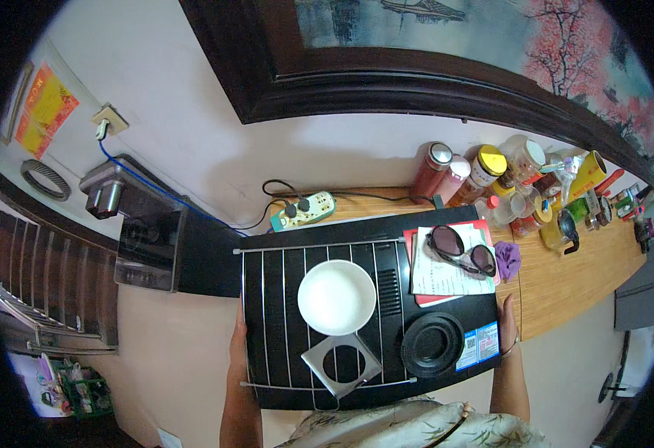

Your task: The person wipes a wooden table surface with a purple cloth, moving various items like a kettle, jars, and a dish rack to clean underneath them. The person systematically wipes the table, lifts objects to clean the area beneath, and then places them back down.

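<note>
Your left hand was pressed flat vs. the left side of a black oven, fingers wrapped round its edge. Your right hand did the same on the right side, fingers together & clamped on the casing. The oven sat w/ its top toward you, at the near edge of a wooden counter, partly overhanging it.

On top lay a wire rack. A white bowl rested on the rack, apparently empty. Just below it, touching, was a square metal plate w/ a round hole. Right of that, a black ring. Toward the back right, sunglasses lay on paper over a red folder.

Risk, as a judgement: everything on top was loose. Any tilt or jerk could slide the bowl off & break it; the glasses could follow.

Behind, jars & bottles crowded the counter; contents too small to tell. A power strip lay near the wall.
</note>
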`<state>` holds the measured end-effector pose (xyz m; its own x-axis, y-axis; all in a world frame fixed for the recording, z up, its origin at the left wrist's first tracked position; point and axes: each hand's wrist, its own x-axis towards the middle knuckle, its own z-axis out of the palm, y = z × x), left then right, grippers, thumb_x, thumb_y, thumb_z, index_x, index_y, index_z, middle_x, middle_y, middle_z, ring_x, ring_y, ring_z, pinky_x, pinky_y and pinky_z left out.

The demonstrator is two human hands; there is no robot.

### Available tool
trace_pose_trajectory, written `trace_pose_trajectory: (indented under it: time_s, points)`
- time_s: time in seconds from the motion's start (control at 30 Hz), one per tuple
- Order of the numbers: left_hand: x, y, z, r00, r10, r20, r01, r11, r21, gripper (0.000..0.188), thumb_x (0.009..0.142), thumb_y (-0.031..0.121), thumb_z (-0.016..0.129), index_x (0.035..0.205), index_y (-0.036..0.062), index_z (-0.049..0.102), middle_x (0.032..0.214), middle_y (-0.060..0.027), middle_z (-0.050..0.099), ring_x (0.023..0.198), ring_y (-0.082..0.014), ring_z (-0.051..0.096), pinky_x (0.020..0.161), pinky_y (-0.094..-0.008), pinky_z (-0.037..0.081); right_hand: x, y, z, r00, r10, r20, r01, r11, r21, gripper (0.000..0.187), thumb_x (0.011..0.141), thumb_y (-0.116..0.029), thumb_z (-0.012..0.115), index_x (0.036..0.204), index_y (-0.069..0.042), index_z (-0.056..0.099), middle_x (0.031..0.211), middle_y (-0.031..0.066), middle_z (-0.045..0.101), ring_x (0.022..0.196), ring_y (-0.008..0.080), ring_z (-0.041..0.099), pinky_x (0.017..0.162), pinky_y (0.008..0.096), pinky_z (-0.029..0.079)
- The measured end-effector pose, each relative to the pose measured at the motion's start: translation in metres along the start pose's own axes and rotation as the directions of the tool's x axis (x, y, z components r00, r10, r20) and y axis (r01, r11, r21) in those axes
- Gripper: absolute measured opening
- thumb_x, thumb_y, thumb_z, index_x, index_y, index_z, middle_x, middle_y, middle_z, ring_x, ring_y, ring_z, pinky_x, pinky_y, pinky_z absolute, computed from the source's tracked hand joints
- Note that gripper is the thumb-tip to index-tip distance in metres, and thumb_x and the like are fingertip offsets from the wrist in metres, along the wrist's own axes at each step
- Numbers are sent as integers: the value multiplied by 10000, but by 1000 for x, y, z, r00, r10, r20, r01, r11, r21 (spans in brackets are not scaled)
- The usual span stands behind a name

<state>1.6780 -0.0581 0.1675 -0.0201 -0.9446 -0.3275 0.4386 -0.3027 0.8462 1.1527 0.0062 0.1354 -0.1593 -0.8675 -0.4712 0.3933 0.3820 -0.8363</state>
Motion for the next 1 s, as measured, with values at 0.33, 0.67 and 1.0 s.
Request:
trace_pose_trajectory:
  time_s: [0.33, 0.67, 1.0]
  points:
    - [15, -14, -32, 993, 109, 39, -110, 994, 26, 603, 1008, 451, 355, 1464, 59, 304, 1394, -124, 459, 1234, -239, 486, 1048, -390, 400, 4, -11, 31, 973, -139, 182, 140, 990, 7, 750, 993, -597, 218, 1441, -13, 363, 1378, 116, 496, 1243, 235, 478, 1062, 351, 345]
    - [2, -2, -15, 997, 45, 65, -43, 998, -37, 538, 1042, 364, 301, 1507, 99, 240, 1457, -95, 405, 1277, -209, 462, 1069, -352, 390, 7, -8, 22, 966, -191, 172, 189, 982, 30, 771, 989, -599, 248, 1438, 17, 359, 1394, 138, 483, 1242, 237, 481, 1057, 345, 346]
    - [14, -3, -16, 970, 126, 207, -99, 985, -138, 606, 1002, 378, 411, 1513, 113, 222, 1466, -109, 392, 1282, -232, 462, 1060, -368, 395, -8, 4, 6, 964, -182, 193, 197, 978, -62, 788, 980, -620, 231, 1461, -3, 328, 1414, 102, 465, 1250, 221, 473, 1056, 331, 349]
